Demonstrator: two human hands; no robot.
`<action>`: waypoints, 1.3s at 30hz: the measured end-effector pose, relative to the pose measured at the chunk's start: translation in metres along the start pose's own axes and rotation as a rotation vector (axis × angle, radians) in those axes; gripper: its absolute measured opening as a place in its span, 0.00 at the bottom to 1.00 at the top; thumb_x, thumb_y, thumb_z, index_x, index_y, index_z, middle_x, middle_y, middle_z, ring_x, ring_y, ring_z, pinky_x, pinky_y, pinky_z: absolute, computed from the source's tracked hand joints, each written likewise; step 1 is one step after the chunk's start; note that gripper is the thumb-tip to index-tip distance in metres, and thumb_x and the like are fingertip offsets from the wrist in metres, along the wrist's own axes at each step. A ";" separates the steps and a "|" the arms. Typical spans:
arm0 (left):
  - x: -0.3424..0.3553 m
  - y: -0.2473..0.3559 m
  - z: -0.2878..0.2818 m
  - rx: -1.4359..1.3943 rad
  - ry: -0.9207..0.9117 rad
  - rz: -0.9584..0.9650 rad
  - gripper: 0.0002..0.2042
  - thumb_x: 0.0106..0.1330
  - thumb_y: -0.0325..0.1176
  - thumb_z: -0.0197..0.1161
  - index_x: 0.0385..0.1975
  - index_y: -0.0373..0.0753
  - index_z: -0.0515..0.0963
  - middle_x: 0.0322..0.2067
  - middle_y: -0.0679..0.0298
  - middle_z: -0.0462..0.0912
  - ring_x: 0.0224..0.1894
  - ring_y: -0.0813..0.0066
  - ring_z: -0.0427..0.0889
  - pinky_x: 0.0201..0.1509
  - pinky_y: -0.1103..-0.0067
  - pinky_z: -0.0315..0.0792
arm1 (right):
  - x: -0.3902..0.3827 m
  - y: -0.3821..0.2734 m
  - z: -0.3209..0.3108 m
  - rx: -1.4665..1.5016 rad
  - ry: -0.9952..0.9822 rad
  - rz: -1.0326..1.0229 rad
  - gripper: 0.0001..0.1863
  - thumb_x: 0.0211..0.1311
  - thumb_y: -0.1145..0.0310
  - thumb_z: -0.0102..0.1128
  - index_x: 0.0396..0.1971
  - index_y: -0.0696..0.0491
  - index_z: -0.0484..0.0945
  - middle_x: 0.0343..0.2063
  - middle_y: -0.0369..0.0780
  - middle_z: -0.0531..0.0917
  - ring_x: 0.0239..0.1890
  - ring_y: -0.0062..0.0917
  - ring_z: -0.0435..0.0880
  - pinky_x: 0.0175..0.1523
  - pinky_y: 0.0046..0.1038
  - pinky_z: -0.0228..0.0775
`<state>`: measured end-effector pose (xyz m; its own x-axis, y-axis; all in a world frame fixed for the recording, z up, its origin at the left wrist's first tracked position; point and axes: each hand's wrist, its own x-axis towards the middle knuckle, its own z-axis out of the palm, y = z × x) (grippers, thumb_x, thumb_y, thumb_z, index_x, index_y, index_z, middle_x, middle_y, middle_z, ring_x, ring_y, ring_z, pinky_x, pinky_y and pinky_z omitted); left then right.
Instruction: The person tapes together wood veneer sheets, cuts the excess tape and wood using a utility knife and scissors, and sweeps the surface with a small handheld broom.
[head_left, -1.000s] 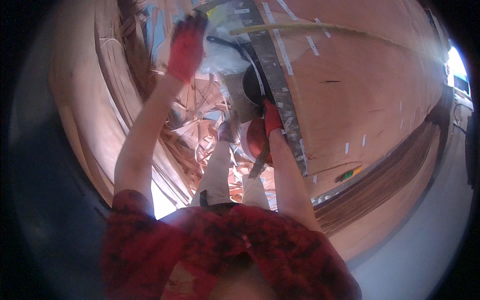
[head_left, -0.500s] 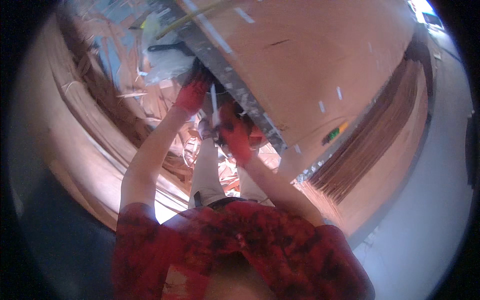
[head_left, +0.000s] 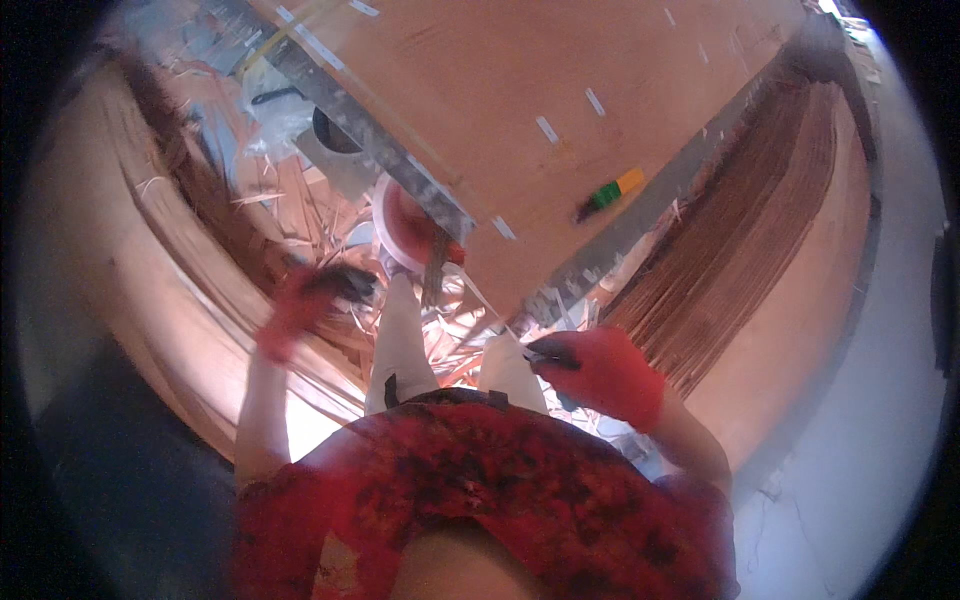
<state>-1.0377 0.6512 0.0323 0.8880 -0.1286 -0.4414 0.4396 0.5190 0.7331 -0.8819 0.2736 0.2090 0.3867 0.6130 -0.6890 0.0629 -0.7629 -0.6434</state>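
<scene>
My right hand [head_left: 605, 372], in a red and black glove, is near the close corner of the wooden panel [head_left: 480, 90]. Its fingers are closed on a thin pale strip [head_left: 490, 305] that slants up and left past the corner. My left hand [head_left: 310, 305], gloved alike, hangs over the left-hand stack of veneer sheets [head_left: 215, 280]; motion smears its fingers. On the panel lie short white tape pieces [head_left: 546, 130] and a green and yellow handled tool [head_left: 612, 193]. A pinkish round bucket [head_left: 392, 222] stands partly under the panel's edge.
Brown veneer sheets [head_left: 735, 215] are stacked along the right side. Wood scraps [head_left: 460, 345] litter the floor around my legs. A clear plastic bag [head_left: 275, 115] and a dark round opening [head_left: 333, 130] sit beside the panel's left edge.
Both hands have come back from under the panel's left edge. The left moved toward the left stack, the right toward the near corner. The bucket has come into sight.
</scene>
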 end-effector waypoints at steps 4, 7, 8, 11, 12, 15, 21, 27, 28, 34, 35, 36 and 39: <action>-0.023 -0.085 0.205 -0.363 -0.261 -0.359 0.26 0.75 0.43 0.56 0.64 0.29 0.68 0.58 0.50 0.79 0.59 0.59 0.80 0.66 0.64 0.72 | -0.039 0.078 0.030 -0.487 0.123 -0.405 0.12 0.65 0.60 0.55 0.34 0.53 0.77 0.22 0.47 0.84 0.24 0.46 0.85 0.29 0.46 0.75; 0.006 -0.133 0.294 -0.478 -0.074 -0.224 0.23 0.76 0.42 0.54 0.64 0.32 0.69 0.58 0.47 0.78 0.57 0.50 0.81 0.66 0.59 0.72 | -0.080 0.135 0.043 -0.639 0.037 -0.519 0.12 0.68 0.65 0.48 0.36 0.58 0.76 0.21 0.48 0.84 0.23 0.44 0.86 0.26 0.48 0.74; 0.016 -0.141 0.311 -0.602 -0.062 -0.152 0.22 0.76 0.40 0.54 0.63 0.33 0.70 0.57 0.46 0.79 0.57 0.49 0.81 0.66 0.59 0.73 | -0.092 0.151 0.045 -0.658 0.044 -0.519 0.11 0.68 0.65 0.49 0.37 0.57 0.76 0.21 0.48 0.84 0.24 0.45 0.85 0.27 0.48 0.74; 0.035 -0.147 0.333 -0.654 0.227 -0.001 0.15 0.73 0.32 0.58 0.54 0.33 0.75 0.50 0.49 0.82 0.54 0.49 0.82 0.62 0.57 0.77 | -0.124 0.194 0.045 -0.758 0.103 -0.532 0.09 0.66 0.66 0.49 0.38 0.54 0.75 0.22 0.48 0.84 0.24 0.47 0.84 0.28 0.50 0.73; 0.035 -0.144 0.336 -0.689 0.257 0.056 0.14 0.72 0.31 0.58 0.54 0.32 0.75 0.49 0.49 0.83 0.53 0.49 0.83 0.61 0.57 0.77 | -0.134 0.210 0.044 -0.753 0.108 -0.521 0.09 0.66 0.66 0.49 0.38 0.54 0.75 0.22 0.48 0.84 0.24 0.47 0.85 0.28 0.50 0.73; 0.033 -0.128 0.340 -0.557 0.375 0.172 0.18 0.76 0.34 0.52 0.60 0.32 0.72 0.55 0.50 0.81 0.56 0.55 0.82 0.63 0.59 0.76 | -0.141 0.252 0.047 -0.705 0.113 -0.357 0.08 0.66 0.66 0.50 0.37 0.53 0.75 0.23 0.48 0.84 0.26 0.46 0.86 0.28 0.47 0.74; 0.021 -0.105 0.367 -0.385 0.399 0.390 0.20 0.78 0.37 0.49 0.62 0.30 0.69 0.50 0.49 0.83 0.48 0.55 0.85 0.56 0.62 0.80 | -0.093 0.323 0.040 -0.623 0.013 -0.461 0.24 0.71 0.53 0.49 0.48 0.61 0.76 0.26 0.52 0.85 0.30 0.50 0.84 0.44 0.48 0.75; 0.034 -0.099 0.381 -0.131 0.294 0.364 0.22 0.77 0.36 0.53 0.64 0.28 0.68 0.42 0.49 0.85 0.40 0.61 0.87 0.45 0.69 0.83 | -0.058 0.344 -0.040 -0.828 0.020 -0.410 0.32 0.63 0.52 0.63 0.63 0.51 0.71 0.55 0.47 0.81 0.51 0.38 0.82 0.54 0.38 0.75; 0.036 -0.100 0.383 -0.211 0.192 0.316 0.20 0.75 0.32 0.54 0.63 0.28 0.69 0.42 0.49 0.85 0.40 0.62 0.88 0.42 0.71 0.83 | -0.052 0.336 -0.057 -0.454 0.032 -0.429 0.28 0.65 0.53 0.61 0.61 0.51 0.73 0.52 0.46 0.82 0.49 0.35 0.81 0.53 0.36 0.75; 0.060 -0.106 0.410 0.005 0.214 0.236 0.17 0.73 0.28 0.57 0.59 0.33 0.73 0.40 0.52 0.87 0.36 0.66 0.88 0.37 0.75 0.83 | -0.011 0.226 -0.100 0.397 -0.224 -0.486 0.19 0.74 0.58 0.53 0.50 0.56 0.82 0.39 0.38 0.86 0.41 0.22 0.79 0.51 0.26 0.71; 0.064 -0.106 0.415 -0.001 0.198 0.245 0.16 0.73 0.28 0.56 0.58 0.33 0.73 0.40 0.51 0.86 0.34 0.64 0.88 0.35 0.74 0.83 | -0.007 0.205 -0.097 0.469 -0.269 -0.473 0.18 0.74 0.59 0.54 0.50 0.57 0.82 0.40 0.37 0.86 0.41 0.22 0.79 0.51 0.26 0.71; 0.068 -0.107 0.422 -0.114 0.190 0.294 0.15 0.73 0.28 0.56 0.57 0.32 0.74 0.40 0.51 0.86 0.32 0.64 0.88 0.35 0.74 0.83 | -0.004 0.188 -0.099 0.541 -0.319 -0.450 0.18 0.74 0.59 0.54 0.51 0.58 0.82 0.40 0.36 0.86 0.41 0.21 0.80 0.52 0.26 0.71; 0.079 -0.105 0.433 -0.121 0.270 0.248 0.16 0.73 0.28 0.57 0.57 0.31 0.74 0.38 0.51 0.87 0.33 0.64 0.88 0.34 0.75 0.83 | 0.010 0.152 -0.124 0.540 -0.434 -0.420 0.16 0.67 0.68 0.62 0.52 0.58 0.82 0.41 0.34 0.85 0.41 0.17 0.79 0.50 0.23 0.72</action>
<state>-0.9553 0.2210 0.1447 0.8906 0.2323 -0.3909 0.1826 0.6046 0.7753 -0.7546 0.1389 0.1454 0.0312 0.9361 -0.3503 -0.3726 -0.3144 -0.8731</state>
